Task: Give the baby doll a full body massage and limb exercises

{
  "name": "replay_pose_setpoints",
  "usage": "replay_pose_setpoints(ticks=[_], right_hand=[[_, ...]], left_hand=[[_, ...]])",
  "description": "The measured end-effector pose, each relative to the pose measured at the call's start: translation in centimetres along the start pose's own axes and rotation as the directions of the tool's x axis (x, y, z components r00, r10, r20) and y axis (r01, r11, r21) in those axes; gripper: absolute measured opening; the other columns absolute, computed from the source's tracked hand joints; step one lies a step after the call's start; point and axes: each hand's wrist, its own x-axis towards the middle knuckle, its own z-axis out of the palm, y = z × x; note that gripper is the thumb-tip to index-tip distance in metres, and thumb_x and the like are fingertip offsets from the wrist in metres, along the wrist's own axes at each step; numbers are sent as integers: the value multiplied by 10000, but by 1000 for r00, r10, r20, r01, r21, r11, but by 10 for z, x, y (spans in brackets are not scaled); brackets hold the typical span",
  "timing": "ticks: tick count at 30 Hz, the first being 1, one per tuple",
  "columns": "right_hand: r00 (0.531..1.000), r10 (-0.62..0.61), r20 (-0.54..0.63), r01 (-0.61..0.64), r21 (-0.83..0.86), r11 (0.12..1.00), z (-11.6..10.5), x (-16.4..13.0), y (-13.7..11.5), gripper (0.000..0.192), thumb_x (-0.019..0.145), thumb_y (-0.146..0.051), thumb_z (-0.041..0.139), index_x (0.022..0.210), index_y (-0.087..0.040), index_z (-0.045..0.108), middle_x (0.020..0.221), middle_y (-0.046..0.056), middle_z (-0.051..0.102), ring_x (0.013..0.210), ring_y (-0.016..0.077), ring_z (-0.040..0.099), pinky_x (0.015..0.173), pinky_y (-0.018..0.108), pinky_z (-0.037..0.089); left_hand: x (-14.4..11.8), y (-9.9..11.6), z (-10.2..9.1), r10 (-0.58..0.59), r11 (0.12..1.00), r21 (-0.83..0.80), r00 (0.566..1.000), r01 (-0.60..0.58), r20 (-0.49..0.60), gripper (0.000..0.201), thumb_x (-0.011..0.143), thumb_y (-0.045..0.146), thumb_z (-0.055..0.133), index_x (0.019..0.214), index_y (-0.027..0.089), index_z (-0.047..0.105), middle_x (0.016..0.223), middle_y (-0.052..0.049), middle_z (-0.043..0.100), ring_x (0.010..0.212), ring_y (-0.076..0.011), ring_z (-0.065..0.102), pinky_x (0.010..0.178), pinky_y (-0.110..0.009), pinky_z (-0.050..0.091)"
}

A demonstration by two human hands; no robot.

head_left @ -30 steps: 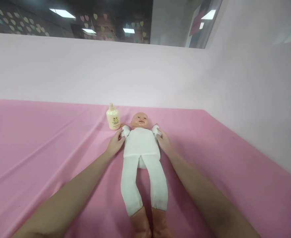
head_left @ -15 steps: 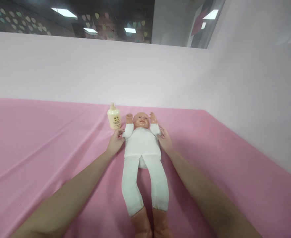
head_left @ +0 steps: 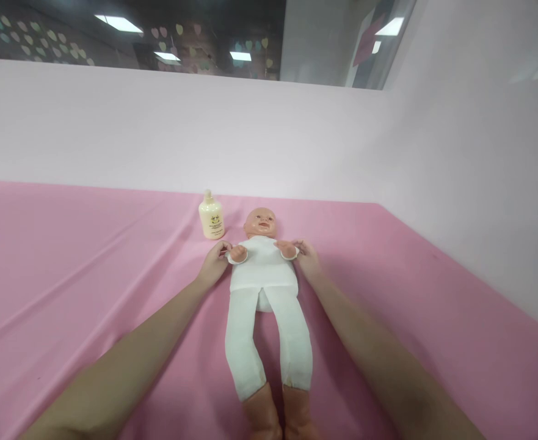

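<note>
- Fingers (head_left: 223, 247) of the left hand (head_left: 214, 264) pinched narrow round the sleeve cuff of the plastic baby doll in a white cloth bodysuit and leggings (head_left: 263, 287), just left of centre frame.
- Same deal a bit right of centre: right hand (head_left: 308, 261) with fingertips (head_left: 298, 247) closed on the other cuff, thumb side toward the doll.
- Doll flat on its back, dead centre of the frame, head pointing up toward the wall, legs running down to the bottom edge.
- Both little doll arms bent inward, tan fists resting on the chest, one beside each hand.
- Bare tan plastic feet side by side at the very bottom centre, partly cut off by the edge.
- Face turned up, mouth open.
- Small cream-yellow plastic bottle with a rounded cap (head_left: 211, 215) upright just up-left of the doll's head, near the left hand but not touching it; label too small to read.
- All of it on a pink cloth-covered table (head_left: 90, 269), long creases fanning across the left half.
- Pale pink wall (head_left: 159, 128) across the middle band, another one slanting down the right side.
- Dark strip along the top, ceiling light panels plus small pastel heart shapes, upper left.
- Both forearms bare, coming in from the bottom corners.
</note>
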Motion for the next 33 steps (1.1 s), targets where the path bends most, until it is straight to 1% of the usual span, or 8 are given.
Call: replay_pose_setpoints(ticks=[3, 6, 10, 15, 20, 24, 28, 33], right_hand=[[999, -32, -43, 30, -40, 999, 1, -1, -4, 363, 720, -241, 616, 1081, -254, 583, 1003, 6, 708, 955, 193, 660, 849, 335, 520], [997, -62, -36, 59, -77, 995, 3, -2, -7, 462, 715, -211, 581, 1172, -258, 538, 1133, 27, 690, 1054, 196, 640, 908, 336, 508], [997, -73, -28, 67, -177, 982, 4, -4, -10, 421, 748, -229, 547, 1168, -237, 563, 1175, 54, 678, 1071, 205, 628, 957, 362, 492], [997, -61, -56, 46, -236, 971, 4, -6, -11, 453, 781, -258, 555, 1232, -235, 538, 1227, 69, 656, 1092, 206, 622, 978, 382, 491], [995, -82, -57, 62, -300, 952, 3, -6, -11, 459, 808, -270, 540, 1267, -247, 538, 1281, 69, 635, 1146, 216, 603, 1011, 403, 483], [996, -67, -55, 44, -343, 938, 1, -4, -9, 432, 838, -305, 512, 1263, -249, 569, 1290, 62, 639, 1151, 225, 605, 1018, 419, 477], [999, -16, -51, -5, -391, 920, -1, -2, -7, 456, 852, -322, 499, 1296, -249, 576, 1296, 61, 646, 1130, 230, 617, 1005, 422, 477], [998, -19, -61, -9, -433, 902, -3, -1, -5, 465, 859, -355, 502, 1293, -230, 610, 1267, 71, 668, 1093, 239, 627, 997, 420, 475]], left_hand=[[0, -1, 0, -19, 995, 101, 999, 22, -36, 218, 750, 281, 658, 942, 219, 575, 991, -20, 658, 905, -187, 607, 857, -331, 454], [-1, 0, 0, -2, 987, 159, 997, 13, -71, 293, 741, 249, 654, 1018, 233, 562, 1070, -34, 648, 1015, -207, 600, 929, -353, 440], [-3, 4, 1, 8, 981, 191, 994, 12, -105, 365, 736, 240, 662, 1081, 248, 546, 1154, -51, 630, 1078, -220, 589, 965, -373, 440], [-5, 7, 0, 23, 981, 196, 997, -7, -79, 423, 794, 302, 639, 1196, 278, 511, 1290, -57, 596, 1062, -212, 617, 949, -395, 484], [-3, 0, -4, 17, 967, 253, 998, -3, -56, 424, 820, 351, 627, 1225, 263, 539, 1285, -76, 612, 1059, -227, 625, 957, -419, 497], [1, -8, -5, 32, 960, 279, 999, -22, -30, 451, 823, 350, 616, 1262, 273, 546, 1335, -70, 599, 1152, -239, 597, 1018, -425, 467], [1, -10, -5, 38, 948, 316, 999, -41, 18, 530, 827, 334, 601, 1346, 277, 507, 1385, -63, 580, 1253, -253, 553, 1085, -438, 411], [2, -12, -8, -28, 933, 360, 999, 13, 35, 579, 826, 360, 611, 1385, 257, 498, 1388, -83, 589, 1296, -299, 535, 1107, -475, 375]])
